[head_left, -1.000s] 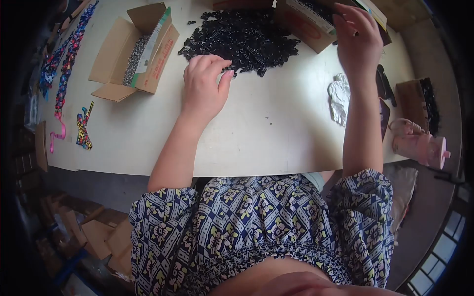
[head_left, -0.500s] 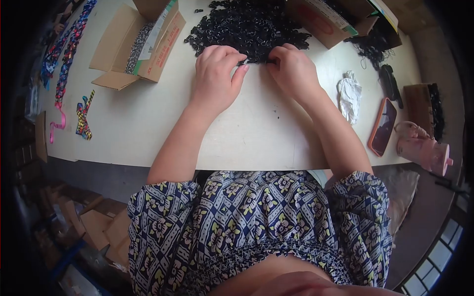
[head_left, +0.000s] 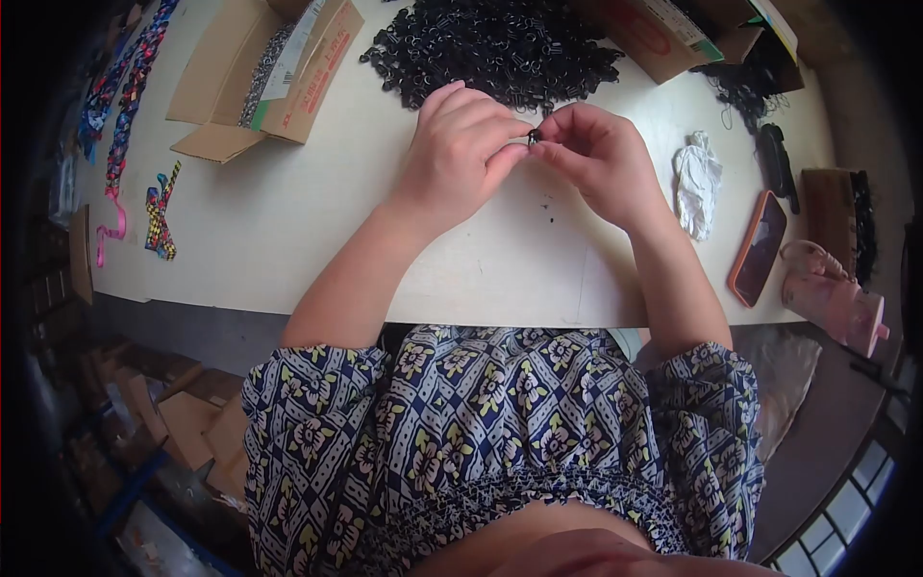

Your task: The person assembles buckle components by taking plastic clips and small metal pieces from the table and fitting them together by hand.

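On the table (head_left: 500,279) before you, heaped parts (head_left: 481,48) — a carton (head_left: 312,82) to their left, a phone (head_left: 758,250) to your right.

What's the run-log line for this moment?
left hand: fingertips on small black piece | right hand: pinching same piece | pile of black pieces: beyond hands, on table
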Demonstrator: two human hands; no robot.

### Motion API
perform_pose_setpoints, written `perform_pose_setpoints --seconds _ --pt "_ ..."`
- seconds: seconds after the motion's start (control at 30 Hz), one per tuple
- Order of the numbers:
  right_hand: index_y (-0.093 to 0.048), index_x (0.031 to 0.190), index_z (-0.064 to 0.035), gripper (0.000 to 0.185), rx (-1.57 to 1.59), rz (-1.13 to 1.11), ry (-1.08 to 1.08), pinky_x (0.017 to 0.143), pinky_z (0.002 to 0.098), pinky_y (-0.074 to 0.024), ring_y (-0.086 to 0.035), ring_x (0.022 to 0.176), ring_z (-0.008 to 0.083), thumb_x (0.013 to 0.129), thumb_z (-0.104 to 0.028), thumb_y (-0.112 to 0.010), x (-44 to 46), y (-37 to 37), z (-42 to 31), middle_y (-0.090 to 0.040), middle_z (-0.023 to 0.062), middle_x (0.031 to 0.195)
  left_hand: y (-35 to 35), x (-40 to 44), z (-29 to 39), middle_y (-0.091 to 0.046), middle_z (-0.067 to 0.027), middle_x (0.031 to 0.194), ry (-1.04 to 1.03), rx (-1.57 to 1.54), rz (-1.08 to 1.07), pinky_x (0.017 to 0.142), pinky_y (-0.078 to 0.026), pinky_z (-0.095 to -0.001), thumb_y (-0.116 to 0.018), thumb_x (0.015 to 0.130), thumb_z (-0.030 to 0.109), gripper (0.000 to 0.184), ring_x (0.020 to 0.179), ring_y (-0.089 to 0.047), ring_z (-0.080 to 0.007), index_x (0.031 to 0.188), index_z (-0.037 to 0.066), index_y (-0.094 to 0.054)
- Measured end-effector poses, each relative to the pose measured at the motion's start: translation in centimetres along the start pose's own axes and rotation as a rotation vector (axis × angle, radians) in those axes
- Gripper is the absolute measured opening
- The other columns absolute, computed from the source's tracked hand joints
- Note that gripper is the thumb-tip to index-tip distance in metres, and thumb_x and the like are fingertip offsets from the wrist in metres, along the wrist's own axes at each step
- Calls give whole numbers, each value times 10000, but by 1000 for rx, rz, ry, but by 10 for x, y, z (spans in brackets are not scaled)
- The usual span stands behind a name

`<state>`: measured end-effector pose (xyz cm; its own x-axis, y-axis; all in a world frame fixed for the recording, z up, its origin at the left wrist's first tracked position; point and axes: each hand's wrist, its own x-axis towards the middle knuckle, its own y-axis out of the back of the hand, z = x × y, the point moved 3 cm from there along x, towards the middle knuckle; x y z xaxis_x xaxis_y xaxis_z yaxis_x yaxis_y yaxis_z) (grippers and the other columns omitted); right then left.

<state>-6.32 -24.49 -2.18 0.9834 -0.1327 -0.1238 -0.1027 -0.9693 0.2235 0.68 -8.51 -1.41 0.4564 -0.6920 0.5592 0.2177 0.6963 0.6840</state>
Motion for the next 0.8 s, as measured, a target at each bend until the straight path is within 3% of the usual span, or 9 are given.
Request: perform_pose_setpoints --seconds 0.07,0.17,0.47,0.67,0.8 --pt "-610 959 14 109 7 -22 -58 738 202 -485 -598 816 59 866 2 -666 -5 1 -4 -636 2 880 0 -1 1 -652 -80 846 -9 -15 -5 954 -418 -430 -730 759 70 130 859 -609 -261 877 38 -687" --pt "-634 916 6 119 111 54 10 613 198 -466 -545 690 34 838 -50 -704 -6 1 3 -612 -21 765 1 2 6 -651 -83 826 6 -74 6 957 -421 -426 -717 775 60 96 832 -611 -259 859 30 -683" --pt "-635 929 1 117 223 26 64 629 185 -465 -546 702 29 844 -47 -699 -9 -3 6 -617 -22 799 -1 -1 1 -637 -65 832 78 -222 -1 798 -436 -366 -714 736 47 113 819 -578 -256 827 50 -647" --pt "-633 918 1 96 365 23 29 640 182 -465 -552 707 30 851 -40 -688 -9 -4 7 -630 -14 808 -2 -1 1 -636 -65 828 55 -185 29 795 -441 -366 -736 690 45 170 827 -580 -255 836 57 -650" --pt "-646 895 -3 90 297 -21 24 602 179 -447 -545 677 23 852 -60 -700 -8 -2 8 -631 -23 764 -2 0 2 -639 -57 830 37 -147 10 826 -441 -369 -737 696 50 163 830 -583 -253 838 57 -659"
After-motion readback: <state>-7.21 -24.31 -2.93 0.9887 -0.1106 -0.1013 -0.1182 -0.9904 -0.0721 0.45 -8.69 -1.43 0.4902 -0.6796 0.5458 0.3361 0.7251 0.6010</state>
